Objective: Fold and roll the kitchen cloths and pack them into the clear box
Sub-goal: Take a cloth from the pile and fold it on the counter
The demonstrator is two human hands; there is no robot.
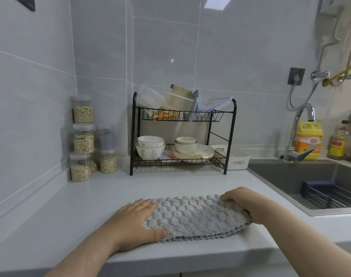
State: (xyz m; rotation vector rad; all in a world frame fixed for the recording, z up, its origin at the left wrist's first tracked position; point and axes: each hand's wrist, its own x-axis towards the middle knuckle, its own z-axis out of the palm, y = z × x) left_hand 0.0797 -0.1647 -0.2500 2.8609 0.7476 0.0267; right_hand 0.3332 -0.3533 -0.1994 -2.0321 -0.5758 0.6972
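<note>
Grey waffle-textured kitchen cloth (pixel 194 216) lies folded into a long band on the pale grey table (pixel 90 196), close to its front edge. Stacked scalloped edges show along the near side. Its long axis runs left to right across the person's front, so each end falls to one hand and neither has to cross over.

The left hand (pixel 134 222) lies flat on the left end, fingers straight and pointing along the band, thumb at the near edge; it presses but grips nothing. The right hand (pixel 248 204) is at the right end with its fingers curled over the far corner. It seems to grip that end, though its thumb is hidden.

With the hands at opposite ends of the long axis, a roll would most likely run along that axis, started from the gripped right end toward the flat left hand, which can pin the band. That is only a judgement.

Clear plastic containers (pixel 150 97) sit on the top shelf of a black wire rack (pixel 182 134), well beyond the cloth against the tiled wall. I cannot tell which of them is the box meant. A dark sink (pixel 290 176) lies to the right.
</note>
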